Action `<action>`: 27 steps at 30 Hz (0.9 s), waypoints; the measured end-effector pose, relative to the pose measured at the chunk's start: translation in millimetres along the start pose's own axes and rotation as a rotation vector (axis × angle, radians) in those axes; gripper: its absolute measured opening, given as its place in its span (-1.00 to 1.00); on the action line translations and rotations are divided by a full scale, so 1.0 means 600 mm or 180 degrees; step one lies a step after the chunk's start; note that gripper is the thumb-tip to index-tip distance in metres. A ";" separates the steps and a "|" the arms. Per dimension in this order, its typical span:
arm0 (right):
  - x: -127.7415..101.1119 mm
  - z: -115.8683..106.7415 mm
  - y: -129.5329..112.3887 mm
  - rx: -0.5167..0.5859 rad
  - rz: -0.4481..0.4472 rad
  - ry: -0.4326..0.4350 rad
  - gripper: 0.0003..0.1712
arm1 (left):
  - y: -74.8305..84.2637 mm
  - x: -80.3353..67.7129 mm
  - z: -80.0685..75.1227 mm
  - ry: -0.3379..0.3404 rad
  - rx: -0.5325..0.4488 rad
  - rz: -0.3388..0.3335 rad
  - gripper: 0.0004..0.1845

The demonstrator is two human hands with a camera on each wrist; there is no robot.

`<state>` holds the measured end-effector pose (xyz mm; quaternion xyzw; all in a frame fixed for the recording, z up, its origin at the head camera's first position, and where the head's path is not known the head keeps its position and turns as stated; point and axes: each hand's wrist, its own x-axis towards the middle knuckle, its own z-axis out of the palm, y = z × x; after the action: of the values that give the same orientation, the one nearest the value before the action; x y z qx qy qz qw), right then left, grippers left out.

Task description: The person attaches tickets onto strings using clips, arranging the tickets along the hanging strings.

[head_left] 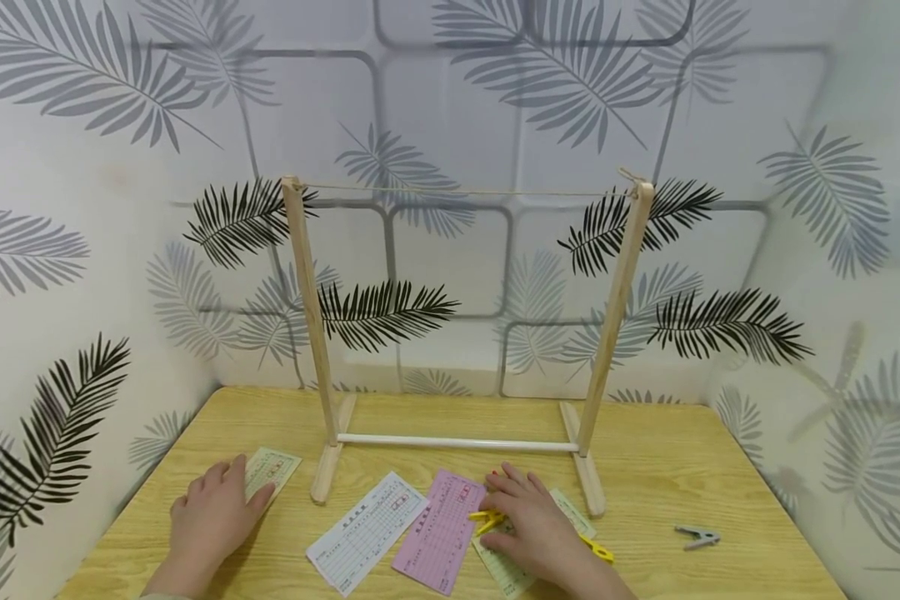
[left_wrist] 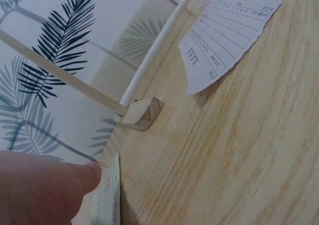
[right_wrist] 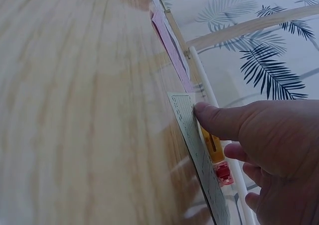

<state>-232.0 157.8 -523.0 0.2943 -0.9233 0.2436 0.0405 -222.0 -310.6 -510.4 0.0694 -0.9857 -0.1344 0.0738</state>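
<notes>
My left hand point(head_left: 213, 508) rests at the left of the table on a pale green printed slip point(head_left: 272, 468), fingers over its left part and thumb along its near edge. My right hand point(head_left: 528, 517) lies over another pale green slip point(head_left: 504, 571), its thumb touching that slip in the right wrist view. Under and beside this hand are a yellow clothespin point(head_left: 487, 522), another yellow clothespin point(head_left: 597, 548) and a red clothespin point(right_wrist: 224, 173), all partly hidden. Between the hands lie a white slip point(head_left: 367, 532) and a pink slip point(head_left: 441, 533).
Behind the slips stands a wooden frame point(head_left: 617, 325) with a string point(head_left: 457, 192) across its top and a white bar point(head_left: 457, 442) low down. A grey clothespin point(head_left: 697, 536) lies at the right on the wood-grain table point(head_left: 667, 467). Leaf-patterned walls surround the table.
</notes>
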 end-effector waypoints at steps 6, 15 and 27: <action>-0.001 -0.002 -0.001 0.0060 -0.0003 -0.0003 -0.62 | -0.005 -0.002 -0.005 -0.0091 0.0021 -0.0041 -0.09; 0.000 -0.004 -0.001 0.0118 -0.0006 0.0023 -0.65 | -0.016 -0.002 0.000 -0.0199 0.0036 -0.0137 -0.05; 0.005 -0.001 -0.004 0.0138 0.0035 0.0033 -0.71 | -0.016 -0.001 -0.008 -0.0385 0.0122 -0.0234 -0.06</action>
<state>-233.1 155.3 -520.7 0.2888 -0.9191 0.2653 0.0376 -219.5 -320.9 -508.4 0.0986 -0.9876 -0.1221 0.0078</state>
